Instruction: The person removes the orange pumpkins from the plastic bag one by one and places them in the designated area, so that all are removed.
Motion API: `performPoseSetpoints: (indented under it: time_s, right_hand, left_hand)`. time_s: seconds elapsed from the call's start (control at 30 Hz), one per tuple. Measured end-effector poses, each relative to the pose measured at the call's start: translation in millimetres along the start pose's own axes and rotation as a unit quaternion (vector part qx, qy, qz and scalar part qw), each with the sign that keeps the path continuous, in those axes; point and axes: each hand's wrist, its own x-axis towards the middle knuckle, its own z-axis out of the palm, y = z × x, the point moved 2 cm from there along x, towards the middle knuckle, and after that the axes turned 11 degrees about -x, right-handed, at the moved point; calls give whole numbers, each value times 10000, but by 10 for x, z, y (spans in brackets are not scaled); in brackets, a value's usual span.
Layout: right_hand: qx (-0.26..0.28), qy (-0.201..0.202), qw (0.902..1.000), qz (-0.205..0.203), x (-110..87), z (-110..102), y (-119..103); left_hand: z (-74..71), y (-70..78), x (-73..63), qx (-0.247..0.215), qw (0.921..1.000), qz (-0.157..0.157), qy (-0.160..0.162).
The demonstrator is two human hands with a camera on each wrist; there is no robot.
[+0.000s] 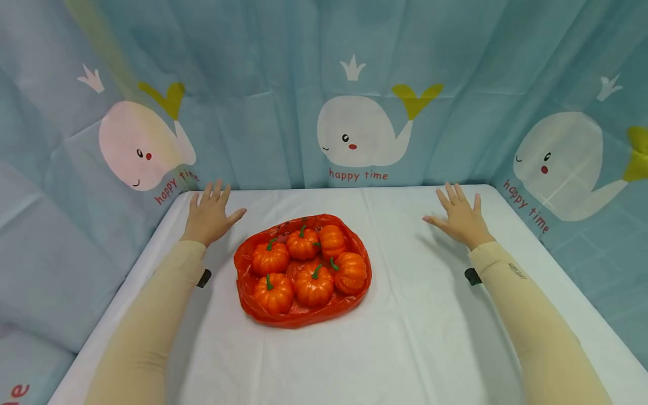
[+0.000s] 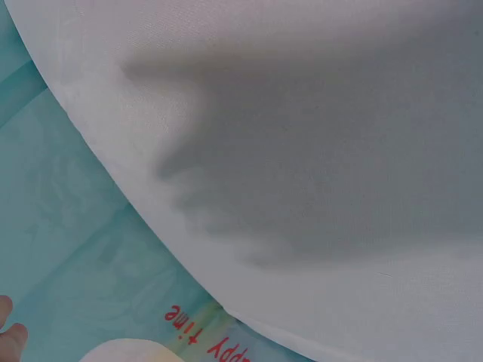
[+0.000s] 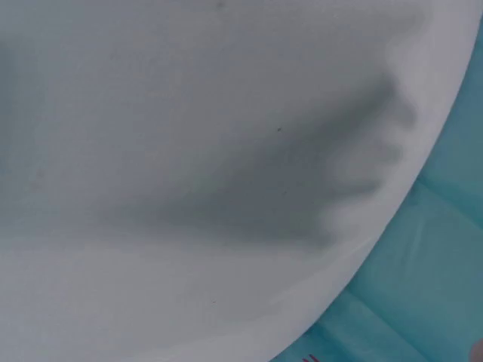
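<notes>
Several small orange pumpkins with green stems, one of them a pumpkin (image 1: 314,285) at the front middle, sit inside a red plastic bag (image 1: 298,320) whose rim is rolled down. The bag lies left of centre on the white table. Beyond its left side, the left hand (image 1: 207,216) is held over the table with fingers spread and nothing in it. Far to the right of the bag, the right hand (image 1: 462,218) is likewise spread over the table, holding nothing. In the left wrist view only fingertips (image 2: 11,343) show at the lower left corner, above the hand's shadow.
The white table (image 1: 405,349) has its far edge against a light blue curtain (image 1: 263,129) printed with whales and the words "happy time". The curtain also encloses the left and right sides. A small black device (image 1: 473,276) shows at the right wrist.
</notes>
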Motion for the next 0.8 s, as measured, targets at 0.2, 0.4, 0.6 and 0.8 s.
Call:
performPoseSetpoints:
  time_s: [0.2,0.4,0.6,0.8]
  right_hand:
    - [79,46,9999,-66,-59,52,55]
    - [104,88,9996,-235,-102,75,80]
    - [-17,47,9994,-352,-123,91,39]
    - [-140,83,9989,-441,-130,110,-19]
  left_hand:
    - [-18,26,-55,-59,9999,41,-128]
    - [-25,45,-75,-147,9998,104,-78]
    - [-23,35,-108,-167,9997,204,3]
    - [-5,43,-157,47,9995,322,-7]
